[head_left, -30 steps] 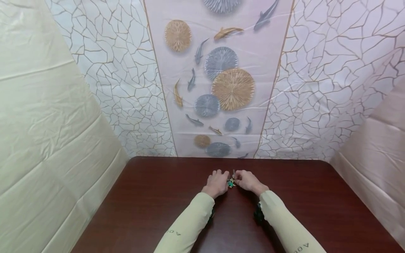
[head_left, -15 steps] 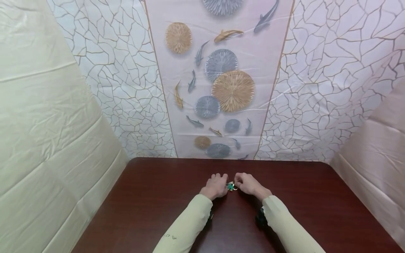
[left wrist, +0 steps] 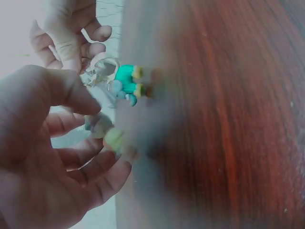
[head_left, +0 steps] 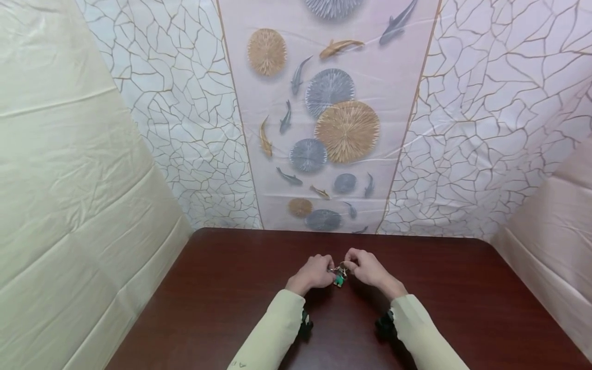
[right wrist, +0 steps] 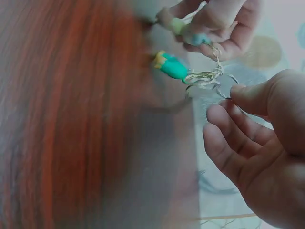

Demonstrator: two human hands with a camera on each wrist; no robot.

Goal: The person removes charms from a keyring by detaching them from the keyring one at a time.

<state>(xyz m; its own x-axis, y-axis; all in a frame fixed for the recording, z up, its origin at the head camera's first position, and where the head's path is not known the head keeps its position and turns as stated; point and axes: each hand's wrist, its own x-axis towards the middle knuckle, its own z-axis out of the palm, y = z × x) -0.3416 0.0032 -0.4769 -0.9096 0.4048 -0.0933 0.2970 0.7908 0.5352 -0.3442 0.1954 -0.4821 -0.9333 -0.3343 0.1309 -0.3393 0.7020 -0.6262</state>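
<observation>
A keychain with a green-and-yellow charm hangs between the two hands, close over the dark wooden table. The left hand holds its beaded strand between thumb and fingers; a yellow-green bead and grey-blue pieces show by its fingers in the left wrist view. From the other side, the right hand pinches a thin metal ring with thumb and fingertips. Gold-coloured links join ring, charm and strand. The charm's yellow ends point toward the tabletop. Part of the strand is hidden in the left hand.
The dark red-brown table reaches to a patterned cloth backdrop at its far edge. Cream cloth hangs along the left side, and pale cloth along the right. Dark wrist cameras sit under both sleeves.
The green charm has swung down and toward the person, now dangling between the hands. Both forearms have shifted slightly outward, and the head view has moved a little.
</observation>
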